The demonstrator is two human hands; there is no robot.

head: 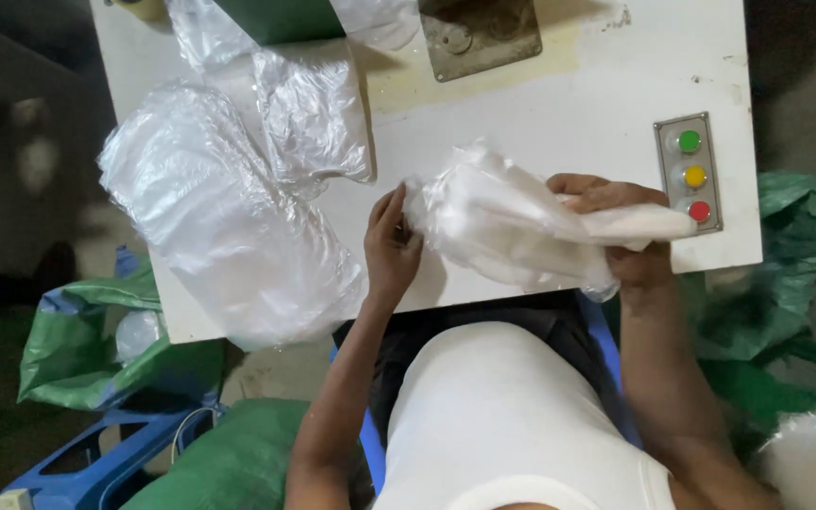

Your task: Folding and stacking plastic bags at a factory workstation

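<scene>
A bundle of clear plastic bags [512, 227] lay at centre frame, pinched by the left hand [391, 247] and gripped by the right hand [627, 227]. A larger heap of clear bags [219, 217] spread across the left. Green woven sacks [77, 349] sat at lower left and right edge.

The person's bare left arm rises from six o'clock toward twelve, elbow bent, wrist straight. The left hand [391, 247] has its fingers curled and pinched together, tips pointing toward one o'clock. The bare right arm climbs from five o'clock. The right hand [627, 231] is closed in a grip, knuckles up, fingers wrapped toward nine o'clock.
</scene>
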